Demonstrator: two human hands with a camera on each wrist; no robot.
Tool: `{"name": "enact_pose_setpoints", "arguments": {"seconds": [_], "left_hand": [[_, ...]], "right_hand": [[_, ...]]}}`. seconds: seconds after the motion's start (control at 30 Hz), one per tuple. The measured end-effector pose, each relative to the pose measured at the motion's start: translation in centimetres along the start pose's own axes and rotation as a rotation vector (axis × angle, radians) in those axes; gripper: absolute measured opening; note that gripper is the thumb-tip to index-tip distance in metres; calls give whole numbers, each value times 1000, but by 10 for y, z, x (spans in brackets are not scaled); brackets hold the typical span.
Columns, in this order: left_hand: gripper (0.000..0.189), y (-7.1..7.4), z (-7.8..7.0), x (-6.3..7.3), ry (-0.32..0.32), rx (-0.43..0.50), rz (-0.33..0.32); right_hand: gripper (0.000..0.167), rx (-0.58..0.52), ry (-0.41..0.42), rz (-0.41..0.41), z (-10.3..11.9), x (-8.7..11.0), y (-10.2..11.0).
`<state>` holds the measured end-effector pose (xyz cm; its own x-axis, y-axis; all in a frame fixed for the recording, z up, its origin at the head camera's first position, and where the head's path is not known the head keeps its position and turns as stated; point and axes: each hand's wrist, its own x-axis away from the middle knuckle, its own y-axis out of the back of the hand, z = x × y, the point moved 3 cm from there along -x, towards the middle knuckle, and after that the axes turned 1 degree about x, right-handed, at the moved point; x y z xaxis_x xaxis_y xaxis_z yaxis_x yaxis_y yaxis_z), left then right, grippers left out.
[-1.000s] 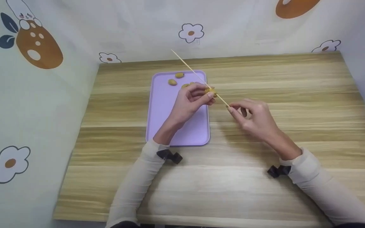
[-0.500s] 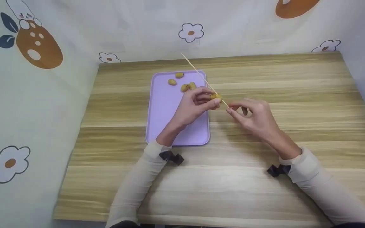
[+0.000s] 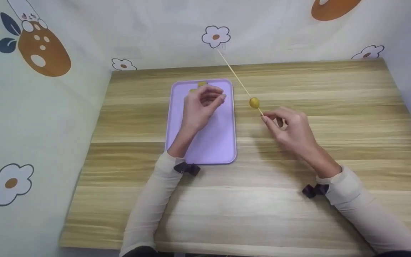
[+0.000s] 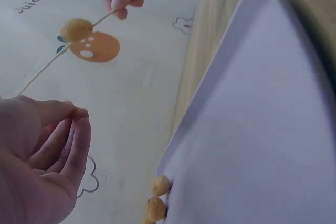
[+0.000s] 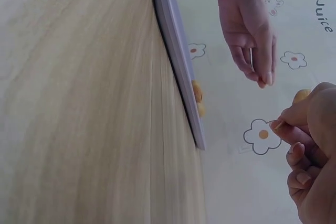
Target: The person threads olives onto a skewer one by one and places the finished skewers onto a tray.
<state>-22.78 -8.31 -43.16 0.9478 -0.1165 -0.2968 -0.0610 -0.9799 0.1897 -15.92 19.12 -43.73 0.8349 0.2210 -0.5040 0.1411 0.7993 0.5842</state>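
My right hand pinches a thin wooden skewer near its lower end, between thumb and index finger. A small yellow-brown oval fruit is threaded on the skewer just above those fingertips; it shows against the wall in the left wrist view too. The skewer's long bare part slants up and left. Over the purple tray hovers my left hand, fingers loosely bent, thumb close to the fingertips, with nothing visible between them. Beneath it, more of the fruits lie at the tray's far end, partly hidden by the hand.
The tray lies on a wood-grain table, left of the middle. A pale wall covering with flower and fruit prints closes off the back and left side. Each sleeve carries a small black camera mount at the wrist.
My left hand has let go of the fruit on the skewer and moved left over the tray. The right hand has shifted slightly right, and the skewer's tip points higher.
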Motion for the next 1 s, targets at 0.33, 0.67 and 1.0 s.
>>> {"name": "enact_pose_setpoints", "arguments": {"seconds": [0.33,0.67,1.0], "left_hand": [[13,36,17,-21,16,-363,-103],[24,28,28,-28,116,-555,83],[25,23,43,-30,147,-633,147]], "right_hand": [[9,5,-25,6,-3,0,-1],[10,9,-63,37,-7,0,-4],[11,7,-77,85,-7,0,-9]]}}
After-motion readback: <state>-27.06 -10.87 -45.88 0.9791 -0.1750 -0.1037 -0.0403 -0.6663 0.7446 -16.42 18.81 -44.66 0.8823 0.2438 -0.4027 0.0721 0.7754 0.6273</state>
